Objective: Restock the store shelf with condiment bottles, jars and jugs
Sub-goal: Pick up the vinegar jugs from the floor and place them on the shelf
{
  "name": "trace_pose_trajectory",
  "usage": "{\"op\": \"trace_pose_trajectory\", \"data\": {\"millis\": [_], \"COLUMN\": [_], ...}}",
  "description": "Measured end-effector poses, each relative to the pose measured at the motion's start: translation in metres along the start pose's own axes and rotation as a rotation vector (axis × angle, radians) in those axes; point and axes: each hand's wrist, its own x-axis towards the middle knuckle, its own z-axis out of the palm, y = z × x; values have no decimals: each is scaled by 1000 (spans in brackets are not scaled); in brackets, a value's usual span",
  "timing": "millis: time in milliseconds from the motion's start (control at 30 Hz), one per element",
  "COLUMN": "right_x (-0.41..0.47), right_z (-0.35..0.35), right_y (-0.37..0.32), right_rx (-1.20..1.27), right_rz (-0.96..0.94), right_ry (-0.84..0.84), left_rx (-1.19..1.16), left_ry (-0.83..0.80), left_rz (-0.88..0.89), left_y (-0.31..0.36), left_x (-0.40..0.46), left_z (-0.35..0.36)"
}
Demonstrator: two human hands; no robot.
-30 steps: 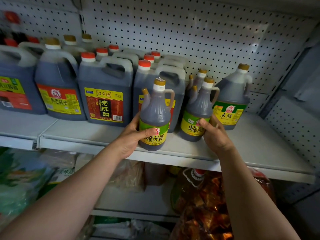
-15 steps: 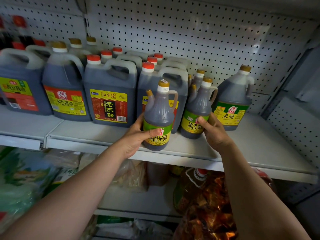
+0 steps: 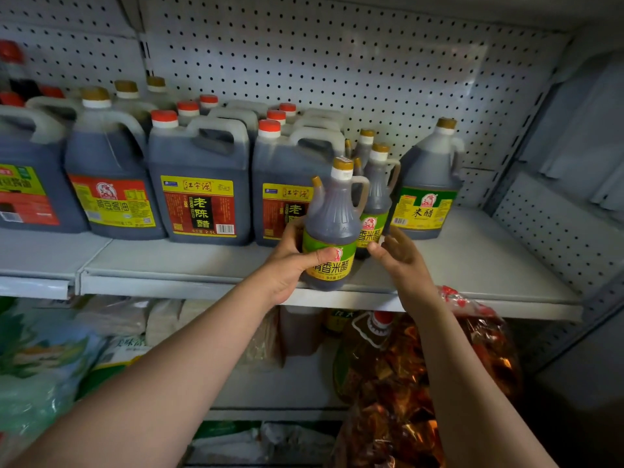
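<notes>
Vinegar bottle (image 3: pixel 332 228) upright at shelf (image 3: pixel 202 261) front edge, wrapped in left hand (image 3: pixel 287 265) grip. Right hand (image 3: pixel 401 261) grip loose, holding nothing, just beside second bottle (image 3: pixel 376 197) behind.

Big jugs (image 3: pixel 199 184) lined along the shelf (image 3: pixel 472 265) back-left, small bottle (image 3: pixel 332 228) at front edge, another bottle (image 3: pixel 376 197) right behind it

Red snack bag (image 3: pixel 422 373) (crinkly) below, w/ pegboard (image 3: pixel 337 62) behind
</notes>
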Motion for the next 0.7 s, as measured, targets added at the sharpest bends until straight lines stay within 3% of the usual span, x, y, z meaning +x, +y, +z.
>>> {"op": "trace_pose_trajectory", "data": {"millis": [233,400,500,633,700], "right_x": [-23,-30,-29,-28,-28], "right_z": [-15,-14,-16,-17,-17], "right_y": [-10,-5,-6,-6,-5], "right_rx": [-74,-39,-61,-60,-69], "right_rz": [-76,-78,-58,-47,-45], "right_ry": [-118,-110,-109,-108,-95], "left_rx": [52,106,278,667,693], "left_ry": [-45,-63,0,187,129], "left_rz": [-11,-41,-34,370,553], "left_y": [-8,-8,-3,30,60], "left_x": [13,14,7,3,13], "left_z": [48,60,63,70,75]}}
